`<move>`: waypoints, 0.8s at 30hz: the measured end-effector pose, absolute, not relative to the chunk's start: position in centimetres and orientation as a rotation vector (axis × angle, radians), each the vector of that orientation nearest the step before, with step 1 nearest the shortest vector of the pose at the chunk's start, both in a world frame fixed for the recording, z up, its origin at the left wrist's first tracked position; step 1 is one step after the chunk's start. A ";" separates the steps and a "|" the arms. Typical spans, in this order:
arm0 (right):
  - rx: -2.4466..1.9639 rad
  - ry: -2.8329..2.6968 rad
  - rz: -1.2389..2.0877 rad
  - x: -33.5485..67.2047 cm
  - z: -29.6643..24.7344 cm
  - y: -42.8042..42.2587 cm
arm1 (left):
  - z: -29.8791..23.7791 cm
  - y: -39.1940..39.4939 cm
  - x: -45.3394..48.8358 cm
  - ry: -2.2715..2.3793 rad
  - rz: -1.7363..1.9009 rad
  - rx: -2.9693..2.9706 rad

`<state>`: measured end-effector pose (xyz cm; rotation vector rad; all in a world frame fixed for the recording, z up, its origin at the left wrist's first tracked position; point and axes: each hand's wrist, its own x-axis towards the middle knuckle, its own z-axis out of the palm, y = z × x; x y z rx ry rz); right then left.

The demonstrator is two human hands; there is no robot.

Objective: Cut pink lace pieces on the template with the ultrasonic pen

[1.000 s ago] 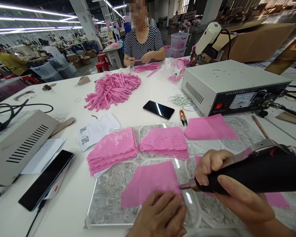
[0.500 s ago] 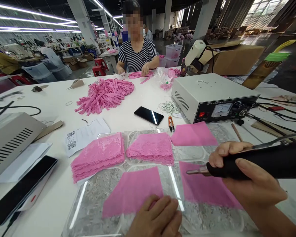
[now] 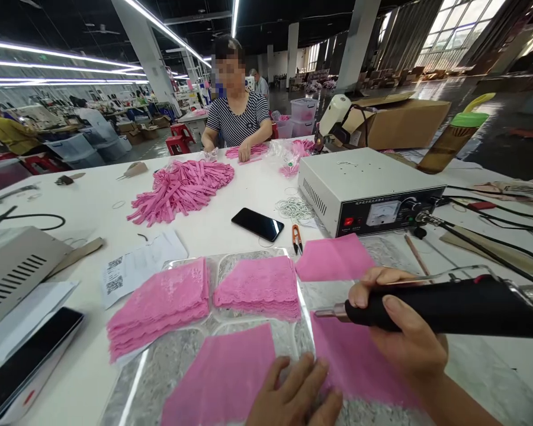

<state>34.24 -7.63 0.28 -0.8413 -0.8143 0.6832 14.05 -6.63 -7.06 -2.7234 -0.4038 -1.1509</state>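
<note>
Your right hand (image 3: 411,348) grips black tool (image 3: 466,309).
Tip (image 3: 331,312) toward nine o'clock; left hand (image 3: 291,399) spread at six, near pink cloth (image 3: 228,370).

Words and numbers are unreadable here. A white paper (image 3: 153,253) at left carries two QR codes (image 3: 114,284); at right, the metal box (image 3: 368,164) has pale lettering (image 3: 360,205) and a meter scale (image 3: 383,212) (both too small to make out).
</note>
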 end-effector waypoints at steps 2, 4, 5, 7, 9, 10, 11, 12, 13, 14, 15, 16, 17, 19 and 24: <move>-0.848 -0.799 0.697 34.0 0.4 -7.6 | -7.2 -6.7 14.1 -0.418 -1.195 -2.724; -0.854 -0.784 0.693 33.8 0.5 -7.5 | -7.3 -6.8 14.2 -0.420 -1.211 -2.735; -0.855 -0.780 0.687 33.7 0.6 -7.4 | -7.4 -6.8 14.2 -0.420 -1.207 -2.743; -0.852 -0.779 0.671 33.5 0.6 -7.3 | -7.5 -6.8 14.2 -0.416 -1.205 -2.758; -0.850 -0.776 0.664 33.5 0.6 -7.2 | -7.5 -6.8 14.1 -0.416 -1.215 -2.767; -0.850 -0.771 0.662 33.5 0.6 -7.2 | -7.6 -6.8 14.1 -0.415 -1.220 -2.767; -0.851 -0.772 0.662 33.6 0.5 -7.2 | -7.6 -6.8 14.0 -0.412 -1.219 -2.764; -0.852 -0.779 0.665 33.6 0.4 -7.2 | -7.6 -6.8 13.9 -0.409 -1.200 -2.767; -0.854 -0.787 0.671 33.7 0.4 -7.3 | -7.7 -6.8 13.9 -0.401 -1.171 -2.771; -0.854 -0.798 0.678 33.7 0.3 -7.3 | -7.8 -6.8 13.8 -0.391 -1.140 -2.777; -0.855 -0.808 0.688 33.7 0.2 -7.3 | -7.8 -6.8 13.7 -0.386 -1.116 -2.785; -0.855 -0.816 0.695 33.7 0.2 -7.4 | -7.9 -6.9 13.6 -0.384 -1.099 -2.790; -0.855 -0.822 0.701 33.7 0.1 -7.4 | -7.9 -6.9 13.6 -0.384 -1.085 -2.795; -0.863 -0.836 0.715 33.7 0.2 -7.4 | -7.9 -6.9 13.6 -0.392 -1.097 -2.791; -0.878 -0.823 0.675 33.6 0.6 -7.4 | -7.3 -6.8 13.5 -0.379 -1.128 -2.798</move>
